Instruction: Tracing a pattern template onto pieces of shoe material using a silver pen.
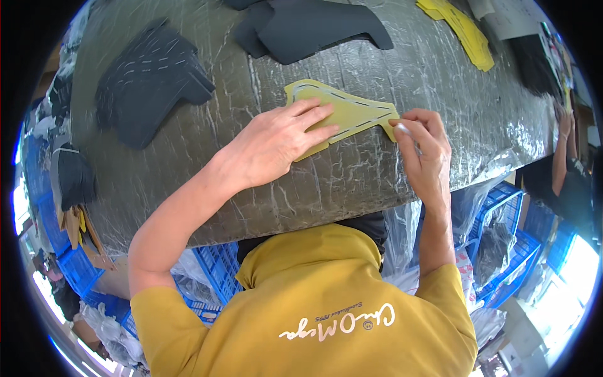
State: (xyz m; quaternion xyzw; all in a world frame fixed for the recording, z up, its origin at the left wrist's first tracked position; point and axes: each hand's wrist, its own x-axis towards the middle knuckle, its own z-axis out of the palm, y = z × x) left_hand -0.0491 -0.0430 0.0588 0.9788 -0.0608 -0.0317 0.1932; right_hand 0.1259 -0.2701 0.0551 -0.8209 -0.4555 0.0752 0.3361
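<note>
A yellow, roughly triangular template (352,115) with dashed slots along its edges lies on the dark worktable. My left hand (276,141) rests across its left part, fingers spread and pressing it flat. At the narrow right end, my right hand (427,141) has its fingers closed in a pinch around a slim, pen-like tool (402,128) with a whitish end. Most of that tool is hidden by the fingers. Its tip is close to the template's right corner, but whether it touches cannot be made out.
Black cut pieces with white dashes (154,81) are stacked at the left; more black pieces (320,30) lie at the back. Another yellow template (461,31) sits far right. Blue crates (502,232) stand below the plastic-covered table (188,213). A co-worker's arm (561,151) shows at the right.
</note>
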